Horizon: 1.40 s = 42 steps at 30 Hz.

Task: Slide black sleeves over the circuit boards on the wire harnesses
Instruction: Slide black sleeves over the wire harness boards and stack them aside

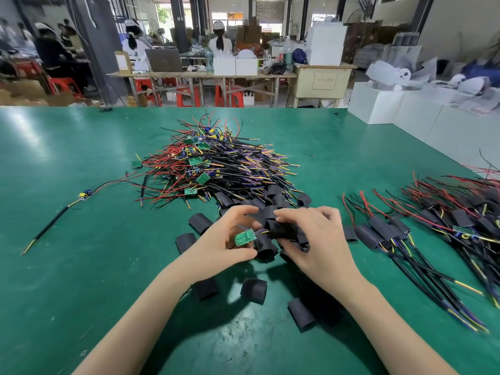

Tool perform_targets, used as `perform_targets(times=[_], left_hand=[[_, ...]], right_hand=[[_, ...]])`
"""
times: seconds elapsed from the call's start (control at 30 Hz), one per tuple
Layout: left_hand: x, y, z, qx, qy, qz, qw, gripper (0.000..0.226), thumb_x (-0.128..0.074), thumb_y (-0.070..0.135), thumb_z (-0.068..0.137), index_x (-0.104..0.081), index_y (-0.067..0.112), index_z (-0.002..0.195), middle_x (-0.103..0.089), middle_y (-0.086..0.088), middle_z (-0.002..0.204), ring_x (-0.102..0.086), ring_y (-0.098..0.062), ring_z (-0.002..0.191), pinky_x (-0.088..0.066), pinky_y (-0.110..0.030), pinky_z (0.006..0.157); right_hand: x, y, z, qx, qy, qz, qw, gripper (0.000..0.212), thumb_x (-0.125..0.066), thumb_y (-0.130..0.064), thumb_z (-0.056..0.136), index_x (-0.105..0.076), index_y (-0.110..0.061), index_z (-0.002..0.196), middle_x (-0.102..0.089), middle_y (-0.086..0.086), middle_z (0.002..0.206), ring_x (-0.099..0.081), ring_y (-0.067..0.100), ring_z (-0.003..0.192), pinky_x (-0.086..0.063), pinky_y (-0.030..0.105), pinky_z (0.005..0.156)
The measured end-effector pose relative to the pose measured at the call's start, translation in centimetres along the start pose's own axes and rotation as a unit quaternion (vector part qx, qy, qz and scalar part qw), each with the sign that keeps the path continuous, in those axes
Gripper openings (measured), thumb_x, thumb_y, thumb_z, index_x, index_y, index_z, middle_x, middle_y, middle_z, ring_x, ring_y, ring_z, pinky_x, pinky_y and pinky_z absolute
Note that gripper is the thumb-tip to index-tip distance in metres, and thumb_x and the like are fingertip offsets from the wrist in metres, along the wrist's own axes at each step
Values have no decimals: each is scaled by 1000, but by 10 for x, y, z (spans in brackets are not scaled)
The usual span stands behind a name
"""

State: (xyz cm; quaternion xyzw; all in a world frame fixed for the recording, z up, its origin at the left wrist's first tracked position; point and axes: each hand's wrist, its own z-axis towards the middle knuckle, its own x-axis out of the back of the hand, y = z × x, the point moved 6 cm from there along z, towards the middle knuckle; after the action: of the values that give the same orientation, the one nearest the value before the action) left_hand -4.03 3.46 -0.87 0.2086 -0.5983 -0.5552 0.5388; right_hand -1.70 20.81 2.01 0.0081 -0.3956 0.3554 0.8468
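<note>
My left hand point(221, 242) pinches a small green circuit board point(244, 237) between thumb and fingers. Short coloured wires run from the board to the right into a black sleeve point(281, 229), which my right hand point(313, 236) grips; the sleeve sits on the wires, just beside the board. Both hands hover over a heap of loose black sleeves point(266, 205) in the middle of the green table point(81, 266). Behind it lies a big pile of bare harnesses point(213, 166) with green boards and red, black and yellow wires.
Harnesses with sleeves on them point(422, 228) lie in a row at the right. A single harness point(84, 195) lies apart at the left. Loose sleeves point(253, 290) are scattered near my forearms. White boxes point(405, 109) stand at the table's far right; people work at benches beyond.
</note>
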Motion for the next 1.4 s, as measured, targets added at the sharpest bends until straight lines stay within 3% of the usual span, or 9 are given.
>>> perform_targets(times=[0.1,0.2,0.33,0.5,0.73,0.87,1.0,1.13,1.4], left_hand=[[11,-4,1,17,85,-14,996,42,-75,-2,80,-59,15,115,-70,-4,108,-67,-19,88,-54,-31,84],[17,-7,0,27,128,-51,990,18,-73,-1,81,-68,9,95,-75,-5,83,-68,-13,66,-54,-20,65],[15,-4,0,3,120,-54,991,10,-76,8,81,-76,14,89,-75,-3,78,-68,-12,66,-55,-21,64],[7,-1,2,3,98,-49,994,16,-73,8,83,-76,24,82,-72,1,65,-65,-10,56,-54,-19,60],[4,-5,0,53,87,-127,987,11,-69,9,87,-73,14,77,-72,-12,71,-63,-16,56,-52,-21,56],[4,-1,1,19,85,-81,993,5,-73,6,83,-68,7,83,-71,-6,69,-63,-14,59,-54,-22,61],[8,1,-1,21,66,-102,992,19,-74,12,79,-67,7,95,-75,-7,81,-70,-17,70,-57,-24,71],[17,1,-2,28,78,-100,992,14,-74,2,81,-68,8,93,-75,-10,86,-71,-18,73,-56,-22,74],[8,5,-2,29,93,-129,987,7,-69,-4,83,-65,2,82,-72,-9,67,-68,-16,61,-54,-20,60]], right_hand=[[8,5,0,-15,20,12,1000,45,-77,-13,72,-61,-23,113,-66,-16,104,-60,9,94,-30,29,86],[9,6,0,-14,22,7,1000,43,-77,-12,72,-62,-22,112,-65,-15,105,-61,12,95,-30,29,86],[1,3,-1,-8,-9,12,1000,46,-77,-16,71,-61,-23,113,-64,-16,106,-60,10,96,-30,28,87],[-6,-1,-2,-1,-36,44,998,44,-71,-20,71,-60,-23,114,-63,-17,108,-57,8,98,-32,28,88],[-1,-4,0,19,-37,94,995,42,-74,-12,72,-61,-18,111,-63,-14,107,-54,9,99,-36,27,88],[-5,-6,-2,13,-63,128,990,48,-78,-4,71,-61,-16,115,-64,-13,105,-56,8,101,-42,20,90],[-3,-3,-2,-11,-55,149,987,49,-77,-4,72,-60,-17,116,-62,-13,104,-56,5,102,-42,15,90],[1,-1,-2,-26,-36,159,986,47,-77,-3,72,-60,-15,114,-63,-12,105,-55,1,104,-39,10,90],[-2,-8,-2,-7,-37,167,985,43,-77,-5,74,-61,-16,112,-62,-11,107,-58,8,103,-46,24,90]])
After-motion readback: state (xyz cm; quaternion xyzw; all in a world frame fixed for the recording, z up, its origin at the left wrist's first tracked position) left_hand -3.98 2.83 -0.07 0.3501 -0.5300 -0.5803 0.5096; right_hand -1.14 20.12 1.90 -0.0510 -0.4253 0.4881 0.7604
